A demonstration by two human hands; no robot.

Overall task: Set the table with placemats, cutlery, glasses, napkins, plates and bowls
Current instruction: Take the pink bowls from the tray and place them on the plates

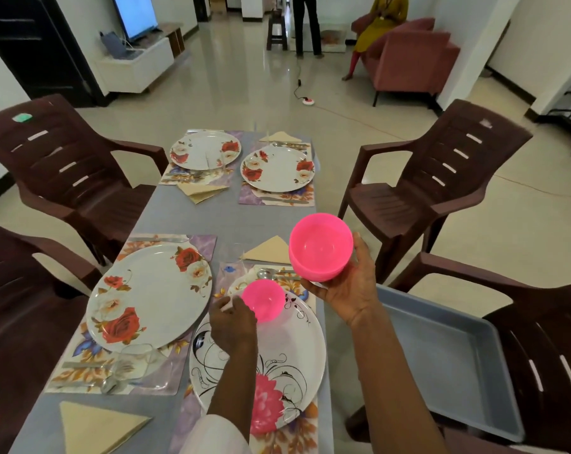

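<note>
My left hand grips a small pink bowl just above the near right plate, which has a pink flower and black swirls. My right hand holds up a stack of larger pink bowls over the table's right edge. Three rose-patterned plates sit on floral placemats: near left, far left, far right. Folded beige napkins and cutlery lie beside the settings. A clear glass stands on the near left placemat.
A grey plastic tray rests on the brown chair at my right. More brown chairs line both sides of the grey table. Two people are at the far end of the room near a red sofa.
</note>
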